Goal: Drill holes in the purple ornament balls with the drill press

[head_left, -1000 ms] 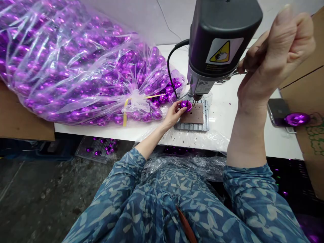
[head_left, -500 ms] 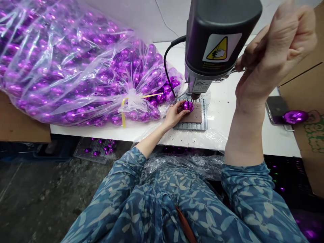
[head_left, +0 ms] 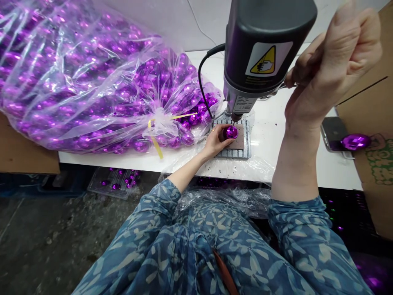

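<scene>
My left hand (head_left: 216,141) grips a shiny purple faceted ball (head_left: 231,132) between thumb and fingers, over a brown board (head_left: 238,141) on the drill press's grey slotted base (head_left: 247,152). Directly above the ball is the thin drill bit (head_left: 233,123); whether its tip touches the ball I cannot tell. The black drill press (head_left: 245,24) carries a yellow warning sticker. At its right side my right hand (head_left: 337,61) is closed round the feed lever (head_left: 284,87), most of which the fingers hide.
A large clear bag (head_left: 101,90) of purple balls, tied with yellow strapping, fills the table's left side. A phone (head_left: 334,133) and another purple ball (head_left: 356,141) lie at the right, beside a cardboard box (head_left: 376,164). Dark shavings and clear plastic film (head_left: 254,169) lie near the front edge.
My left hand has shifted slightly right and toward me with the ball, bringing it under the drill bit. My right hand stays on the lever.
</scene>
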A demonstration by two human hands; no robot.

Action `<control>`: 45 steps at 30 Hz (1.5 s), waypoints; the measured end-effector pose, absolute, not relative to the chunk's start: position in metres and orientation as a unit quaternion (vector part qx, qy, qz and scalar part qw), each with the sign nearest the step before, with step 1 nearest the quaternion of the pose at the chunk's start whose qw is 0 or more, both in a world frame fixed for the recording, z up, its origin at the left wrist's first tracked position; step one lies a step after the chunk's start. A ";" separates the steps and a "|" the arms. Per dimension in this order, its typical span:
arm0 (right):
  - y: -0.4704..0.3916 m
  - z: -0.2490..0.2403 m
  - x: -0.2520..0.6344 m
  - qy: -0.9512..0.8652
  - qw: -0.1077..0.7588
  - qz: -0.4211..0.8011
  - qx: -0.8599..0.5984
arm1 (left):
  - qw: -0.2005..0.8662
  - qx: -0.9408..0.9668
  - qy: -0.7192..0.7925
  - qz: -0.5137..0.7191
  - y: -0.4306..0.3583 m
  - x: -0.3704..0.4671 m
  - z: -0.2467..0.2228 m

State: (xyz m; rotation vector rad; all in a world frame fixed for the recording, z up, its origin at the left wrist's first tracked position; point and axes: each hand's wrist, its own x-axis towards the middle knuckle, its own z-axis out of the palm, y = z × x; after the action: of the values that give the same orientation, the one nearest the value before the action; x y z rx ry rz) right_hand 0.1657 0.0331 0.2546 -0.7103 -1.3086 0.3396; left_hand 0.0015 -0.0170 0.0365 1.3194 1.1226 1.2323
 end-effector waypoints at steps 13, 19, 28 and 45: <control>0.015 0.207 0.166 -0.537 0.788 0.088 -0.287 | 0.487 0.549 0.459 0.500 -0.017 0.000 0.034; 0.018 0.189 0.172 -0.530 0.790 0.054 -0.304 | 0.490 0.548 0.463 0.495 -0.016 0.000 0.034; 0.024 0.164 0.174 -0.516 0.816 0.039 -0.256 | 0.482 0.555 0.460 0.499 -0.021 0.000 0.043; 0.016 0.182 0.172 -0.561 0.800 0.061 -0.202 | 0.359 0.673 0.448 0.466 -0.007 -0.007 0.005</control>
State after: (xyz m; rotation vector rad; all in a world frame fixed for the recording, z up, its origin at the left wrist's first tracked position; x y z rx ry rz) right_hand 0.1719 0.0156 0.1821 -0.4328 -1.2038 0.1298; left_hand -0.0066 -0.0073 0.0047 1.7369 1.1563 1.2015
